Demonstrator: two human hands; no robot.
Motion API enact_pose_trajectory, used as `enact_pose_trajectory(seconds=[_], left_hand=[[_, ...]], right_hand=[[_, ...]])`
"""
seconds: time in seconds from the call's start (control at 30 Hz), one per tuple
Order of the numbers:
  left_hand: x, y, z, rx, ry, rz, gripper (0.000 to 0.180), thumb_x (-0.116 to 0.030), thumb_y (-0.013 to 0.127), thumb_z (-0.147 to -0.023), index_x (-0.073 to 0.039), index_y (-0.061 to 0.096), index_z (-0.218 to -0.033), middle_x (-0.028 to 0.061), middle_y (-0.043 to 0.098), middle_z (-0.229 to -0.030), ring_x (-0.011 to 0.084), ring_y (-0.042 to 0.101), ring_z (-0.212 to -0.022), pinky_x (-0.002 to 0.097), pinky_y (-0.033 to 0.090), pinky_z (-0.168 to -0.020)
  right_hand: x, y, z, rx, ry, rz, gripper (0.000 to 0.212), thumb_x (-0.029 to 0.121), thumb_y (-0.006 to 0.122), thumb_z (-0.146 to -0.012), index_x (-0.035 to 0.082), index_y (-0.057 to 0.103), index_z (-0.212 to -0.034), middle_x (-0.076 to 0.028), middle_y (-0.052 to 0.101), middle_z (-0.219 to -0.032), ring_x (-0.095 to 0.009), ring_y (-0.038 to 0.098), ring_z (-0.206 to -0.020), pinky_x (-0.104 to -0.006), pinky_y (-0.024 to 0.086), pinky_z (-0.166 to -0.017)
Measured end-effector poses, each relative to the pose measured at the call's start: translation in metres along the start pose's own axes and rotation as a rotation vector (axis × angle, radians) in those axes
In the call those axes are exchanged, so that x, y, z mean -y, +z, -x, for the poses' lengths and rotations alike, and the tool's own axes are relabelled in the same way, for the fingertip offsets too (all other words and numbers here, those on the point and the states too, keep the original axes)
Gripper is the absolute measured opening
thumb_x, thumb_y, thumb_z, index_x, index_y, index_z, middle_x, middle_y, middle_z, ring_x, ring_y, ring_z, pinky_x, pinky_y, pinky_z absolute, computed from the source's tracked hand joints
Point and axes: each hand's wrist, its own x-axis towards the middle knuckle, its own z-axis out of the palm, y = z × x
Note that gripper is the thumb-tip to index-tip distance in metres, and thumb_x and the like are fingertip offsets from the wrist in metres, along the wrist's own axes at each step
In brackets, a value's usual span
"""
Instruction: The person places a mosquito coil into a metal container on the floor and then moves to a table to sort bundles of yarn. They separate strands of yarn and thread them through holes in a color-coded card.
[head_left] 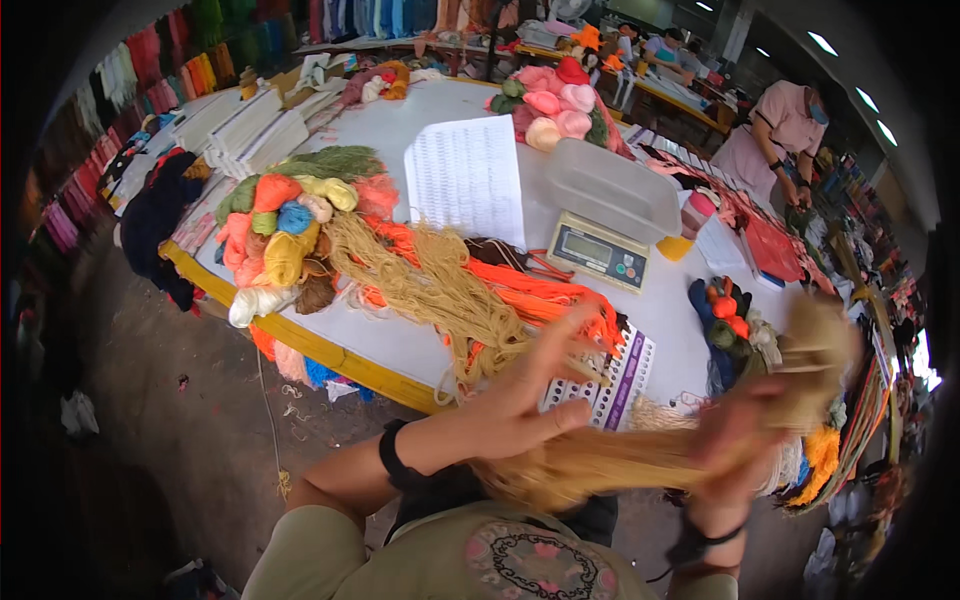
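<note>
A thick hank of tan yarn [620, 462] stretches in front of my body, blurred by motion. My right hand [735, 430] is wrapped round it, and a twisted end of the hank rises beyond that hand on the right. My left hand [530, 395] is open, thumb and fingers spread, just above the hank's left part. Loose tan yarn [440, 285] lies on the table ahead, partly over bright orange yarn [540, 298]. Close past my left fingers is a white card with rows of holes and a purple strip [628, 375].
A digital scale [597, 250] carries a clear plastic tub [615, 190]. Left of it lie a printed sheet [465, 180] and a heap of coloured yarn balls [285, 225]. More yarn [725, 310] sits at the right. A person in pink [780, 135] works at the far right.
</note>
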Motion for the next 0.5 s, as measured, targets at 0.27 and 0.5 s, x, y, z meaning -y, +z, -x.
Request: enact_pose_trajectory(seconds=[0.27, 0.5], left_hand=[[0.084, -0.005, 0.052, 0.519, -0.142, -0.681, 0.063, -0.028, 0.062, -0.088, -0.009, 0.034, -0.141, 0.016, 0.039, -0.143, 0.0316, 0.035, -0.134, 0.0483, 0.029, -0.108], [0.094, -0.031, 0.076, 0.64, -0.125, -0.996, 0.052, -0.031, 0.064, -0.085, -0.014, 0.048, -0.131, 0.0099, 0.041, -0.143, 0.0286, 0.033, -0.136, 0.0526, 0.026, -0.11]], right_hand=[[0.227, -0.233, 0.025, -0.123, -0.289, 0.042, 0.031, 0.023, 0.038, -0.101, 0.003, 0.042, -0.125, -0.013, 0.054, -0.098, -0.012, 0.049, -0.058, -0.0256, 0.046, -0.055], [0.018, -0.33, 0.008, -0.588, -0.201, 1.973, 0.063, 0.02, 0.069, -0.078, 0.002, 0.039, -0.131, -0.02, 0.051, -0.12, -0.034, 0.05, -0.106, -0.0406, 0.044, -0.085]])
